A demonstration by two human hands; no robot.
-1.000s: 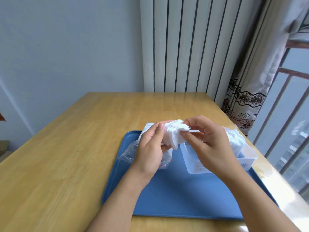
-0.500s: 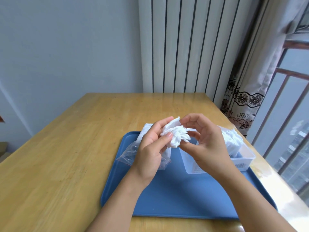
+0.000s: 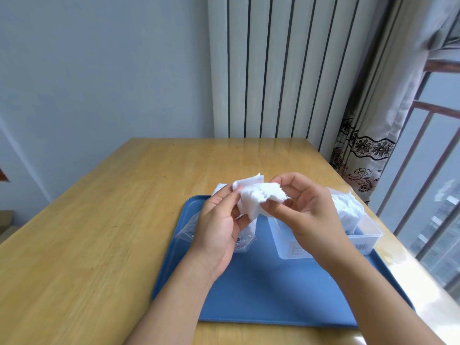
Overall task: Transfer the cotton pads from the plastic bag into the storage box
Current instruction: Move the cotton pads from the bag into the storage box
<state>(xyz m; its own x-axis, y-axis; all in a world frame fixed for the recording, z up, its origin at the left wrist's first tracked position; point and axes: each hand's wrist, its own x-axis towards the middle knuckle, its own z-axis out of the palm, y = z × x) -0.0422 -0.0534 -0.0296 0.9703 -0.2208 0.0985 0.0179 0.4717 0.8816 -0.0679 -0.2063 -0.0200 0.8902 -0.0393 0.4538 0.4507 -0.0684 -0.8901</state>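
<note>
- Progress, judged from the layout: part done. A heap of white pads [image 3: 348,210] is already sitting in the clear storage box [image 3: 368,235], at its far right end (piled above the rim).
- One clump of cotton pads [image 3: 258,196] is being held in the air between both hands, above the blue tray [image 3: 273,295] and just left of the box; it is not yet in.
- The plastic bag [image 3: 189,226] is lying crumpled on the tray, largely hidden behind the left hand. More white is showing behind that hand at the tray's far edge (whether bagged or loose, cannot tell), so pads seem to be left over.
- Left hand [image 3: 219,227]: palm turned toward the right, forearm rising from the near edge of the worktop [image 3: 99,220]; its fingers [image 3: 235,190] are curling onto the left side of the clump, thumb side pinching it.
- Right hand [image 3: 311,212]: back facing the camera, wrist bent inward, hovering over the near left part of the box; thumb and fingers are closing on the clump's right edge.
- Remaining, in my judgement: lowering this clump into the box, then clearing whatever is left at the bag.
</note>
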